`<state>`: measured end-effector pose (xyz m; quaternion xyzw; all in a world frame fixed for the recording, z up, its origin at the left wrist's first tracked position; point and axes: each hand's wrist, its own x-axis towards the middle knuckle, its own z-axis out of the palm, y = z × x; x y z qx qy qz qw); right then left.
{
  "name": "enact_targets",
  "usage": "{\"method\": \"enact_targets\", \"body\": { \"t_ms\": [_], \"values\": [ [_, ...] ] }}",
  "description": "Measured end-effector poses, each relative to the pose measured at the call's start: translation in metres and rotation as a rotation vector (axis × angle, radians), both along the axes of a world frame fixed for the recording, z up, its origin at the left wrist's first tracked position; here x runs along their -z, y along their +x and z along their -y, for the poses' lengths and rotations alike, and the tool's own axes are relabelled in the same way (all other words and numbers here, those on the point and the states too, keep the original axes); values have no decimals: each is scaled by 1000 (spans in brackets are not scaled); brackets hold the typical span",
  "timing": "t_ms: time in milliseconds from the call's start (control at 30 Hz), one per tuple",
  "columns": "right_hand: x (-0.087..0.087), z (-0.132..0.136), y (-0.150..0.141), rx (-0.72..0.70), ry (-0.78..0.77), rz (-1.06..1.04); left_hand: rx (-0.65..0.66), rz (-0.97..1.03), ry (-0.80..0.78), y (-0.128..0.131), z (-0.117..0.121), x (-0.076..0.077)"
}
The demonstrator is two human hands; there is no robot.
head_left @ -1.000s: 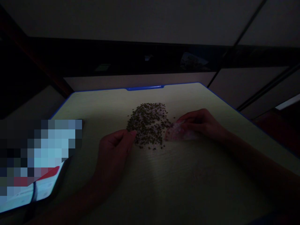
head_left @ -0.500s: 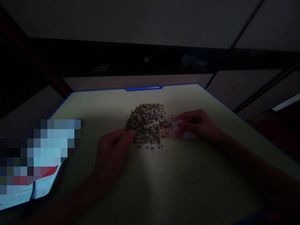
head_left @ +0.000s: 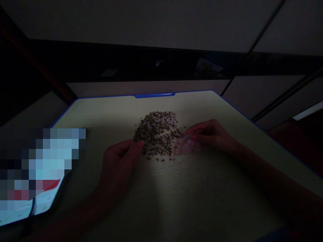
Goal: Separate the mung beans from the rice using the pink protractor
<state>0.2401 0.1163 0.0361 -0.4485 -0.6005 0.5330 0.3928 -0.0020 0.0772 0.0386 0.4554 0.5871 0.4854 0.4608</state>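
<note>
A heap of small dark green grains point(head_left: 156, 132) lies on a pale table point(head_left: 106, 111) with a blue rim, lit in a dim room. My left hand point(head_left: 121, 161) rests at the heap's lower left edge, fingers curled with the fingertips touching the grains. My right hand point(head_left: 210, 134) is at the heap's right side and pinches a clear pinkish half-round plastic piece point(head_left: 183, 146) that lies flat against the table beside the grains.
A lit screen point(head_left: 37, 171), blurred out, stands at the left on the table. A blue tab point(head_left: 154, 95) marks the far edge. Dark partitions rise behind and to the right.
My right hand has turned the plastic piece flatter and slid it a little left toward the grains. My left hand has barely moved.
</note>
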Motion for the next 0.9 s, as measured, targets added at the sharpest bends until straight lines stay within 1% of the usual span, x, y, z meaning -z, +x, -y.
{"method": "enact_targets", "body": {
  "t_ms": [133,233,367,567,733,900],
  "values": [
    [0,0,-1,55,2,-12,-9,-16,-6,1,1,-2],
    [0,-1,-2,69,-2,-14,1,-27,-5,1,1,-2],
    [2,0,-2,59,18,12,11,-26,6,1,1,-1],
    [7,-1,-2,31,71,47,14,-20,15,3,2,-3],
    [8,-2,-4,45,118,111,21,-4,47,2,0,0],
    [8,-3,-4,36,141,127,10,-4,34,3,1,0]
  ]
}}
